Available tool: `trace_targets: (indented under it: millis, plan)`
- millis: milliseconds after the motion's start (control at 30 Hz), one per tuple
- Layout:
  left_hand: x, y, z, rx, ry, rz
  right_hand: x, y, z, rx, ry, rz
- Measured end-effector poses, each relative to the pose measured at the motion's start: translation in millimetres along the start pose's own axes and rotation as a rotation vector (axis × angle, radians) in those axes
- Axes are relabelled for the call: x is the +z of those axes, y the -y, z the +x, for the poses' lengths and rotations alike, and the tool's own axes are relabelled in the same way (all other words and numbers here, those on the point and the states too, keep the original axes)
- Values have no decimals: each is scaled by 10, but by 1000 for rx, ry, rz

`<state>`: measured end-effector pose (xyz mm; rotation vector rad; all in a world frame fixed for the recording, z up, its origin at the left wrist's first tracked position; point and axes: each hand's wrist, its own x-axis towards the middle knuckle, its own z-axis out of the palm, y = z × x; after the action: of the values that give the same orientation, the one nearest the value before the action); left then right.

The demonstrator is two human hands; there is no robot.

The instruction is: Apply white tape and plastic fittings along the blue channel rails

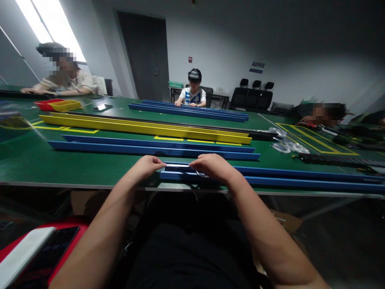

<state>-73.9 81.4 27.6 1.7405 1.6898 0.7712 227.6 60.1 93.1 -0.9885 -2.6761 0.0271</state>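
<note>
Pinch grip on both sides for us: our left hand (149, 165) and our right hand (215, 166) each have thumb and fingertips closed down on a thin, flat white strip (177, 165), with a short stretch of it showing between them. Some pale curved bit pokes out under the right hand, but it's too small to tell what it is.

The strip sits along the left end of two long, narrow blue channel rails (300, 182), which lie side by side near our edge of the green-topped table (75, 170) and run off to the right.

Just past our hands there's a second pair of long blue rails (120, 149), then some long bright yellow rails (144, 129) with a long black rail (264, 135) behind them, and more blue rails (186, 111) farther across. Crumpled clear plastic bags (282, 145) are piled by the black one's right end. Over on the left are a shallow red tray (43, 104) and a shallow yellow tray (67, 105), touching.

Three other people are around the table: one on the left (73, 82), one opposite (192, 96), one on the right (319, 114).
</note>
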Motion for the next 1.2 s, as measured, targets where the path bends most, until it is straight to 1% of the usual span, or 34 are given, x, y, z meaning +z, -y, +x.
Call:
trace_targets:
  millis: [100,200,300,433,533,633,867,1200]
  plan:
    - [-9,50,25,-36,5,19,-128,56,156,-13,141,-138]
    - [40,85,48,-77,-10,49,-178,92,272,22,272,-244]
    - [107,153,85,-97,-6,76,-118,128,318,38,363,-287]
    - [172,231,143,-89,16,166,40,187,309,73,460,-346]
    - [200,235,163,-77,-8,253,116,213,294,112,468,-368]
    - [213,234,166,-84,-30,301,135,205,291,133,460,-364]
    - [241,280,170,-59,-43,287,159,163,306,161,474,-356]
    - [238,236,158,-57,-35,288,238,172,361,161,478,-388]
